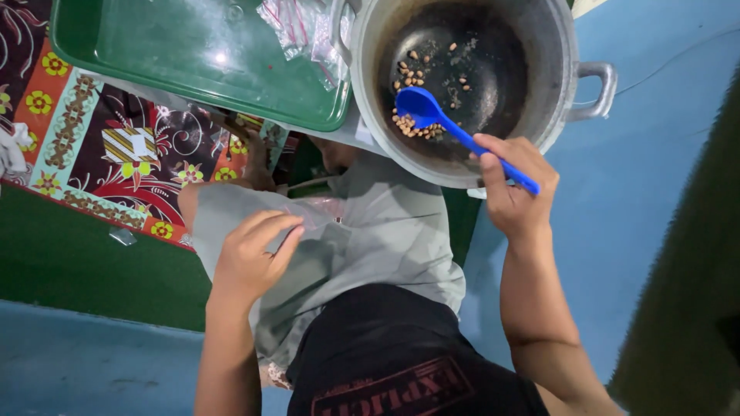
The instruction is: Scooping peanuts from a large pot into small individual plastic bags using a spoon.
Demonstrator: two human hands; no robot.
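Right hand (515, 189) is wrapped tight around the handle of a bright blue plastic spoon (455, 129), fingers curled over the top of the shaft and thumb tucked under — a firm, closed grip near the handle's end. That forearm comes up from the bottom right, wrist bent slightly inward, so the spoon angles up and left into a large round grey metal pot (462, 85) with looped side handles. The spoon's bowl sits low against the pot's dark, scorched base, right among a scatter of small tan roasted peanuts (412, 127); more of them lie loose further up the base, with crumbs between.

Left hand (250, 254) now — it is loosely open, fingers together and gently bent, thumb alongside, pressing down on a thin clear plastic bag (324, 219) that lies over the grey cloth of the person's knee (385, 231). Whether the fingers pinch the film or just rest on it cannot be told. The left forearm rises straight from the bottom edge, wrist nearly level.

Beside the pot, touching its left rim, sits a green rectangular plastic tray (193, 54) with crumpled clear bags (301, 31) in its corner. Underneath lies a patterned floral mat in red, orange and black (116, 154), on a green floor covering (77, 262) with blue flooring (647, 192) to the right.
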